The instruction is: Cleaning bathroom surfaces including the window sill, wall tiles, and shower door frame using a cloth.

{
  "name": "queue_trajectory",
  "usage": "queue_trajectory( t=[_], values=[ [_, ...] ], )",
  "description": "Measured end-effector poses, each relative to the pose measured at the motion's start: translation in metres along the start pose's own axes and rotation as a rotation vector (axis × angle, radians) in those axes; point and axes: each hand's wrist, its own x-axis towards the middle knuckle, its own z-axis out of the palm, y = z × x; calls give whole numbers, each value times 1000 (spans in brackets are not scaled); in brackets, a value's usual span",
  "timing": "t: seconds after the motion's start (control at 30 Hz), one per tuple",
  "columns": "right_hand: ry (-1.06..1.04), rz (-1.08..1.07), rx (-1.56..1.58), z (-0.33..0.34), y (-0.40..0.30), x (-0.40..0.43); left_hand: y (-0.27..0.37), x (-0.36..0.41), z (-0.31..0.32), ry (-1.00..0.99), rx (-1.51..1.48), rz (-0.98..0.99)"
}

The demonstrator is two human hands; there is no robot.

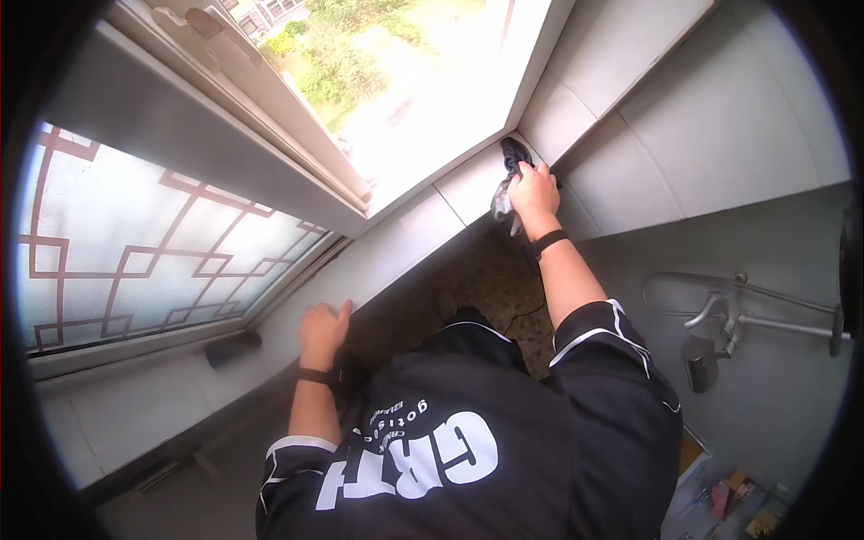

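Note:
My right hand (535, 192) grips a crumpled dark and grey cloth (516, 156) at the right end of the white tiled window sill (412, 223). The cloth lies against the corner where the sill meets the tiled side wall, and a grey part of it hangs over the sill's front edge. My left hand (325, 331) rests on the same sill farther left, its thumb apart from the fingers and nothing seen in it. Both wrists wear dark bands.
A window frame (364, 202) stands open behind the sill, beside a frosted pane with a brown lattice pattern (148, 250). A dark cylindrical object (233, 347) lies on the sill at left. Metal wall fittings (729, 310) are at right, and small items (729, 493) at lower right.

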Motion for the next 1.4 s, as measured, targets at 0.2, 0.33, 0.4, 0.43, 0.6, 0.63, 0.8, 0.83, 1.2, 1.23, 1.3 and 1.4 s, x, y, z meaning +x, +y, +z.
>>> queue_trajectory(
  t=[0.2,0.33,0.4,0.43,0.6,0.63,0.8,0.83,1.2,1.23,1.3,1.4],
  values=[
    [-233,-422,-128,20,-95,-75,6,6,0,-22,43,-51],
    [-218,-864,120,53,-152,-153,24,15,-24,-215,86,-121],
    [-242,-931,161,53,-163,-166,29,19,-31,-291,90,-154],
    [-253,-958,169,49,-166,-166,29,20,-30,-310,75,-158],
    [-752,-937,113,-16,-131,-82,17,20,-13,-273,50,-179],
    [-818,-913,91,-32,-119,-59,14,20,-9,-262,31,-138],
    [-379,-668,-275,-51,-55,28,17,22,-11,-223,67,-102],
    [-230,-639,-277,-46,-49,36,19,20,-11,-189,79,-86],
    [-308,-1294,201,30,-137,-99,24,9,-16,-102,132,-49],
    [-337,-1326,321,39,-145,-120,21,10,-11,-98,143,-32],
    [-415,-1398,296,49,-157,-145,16,12,-6,-93,167,-18],
    [-396,-1360,399,57,-148,-138,9,15,0,-62,114,20]
  ],
)
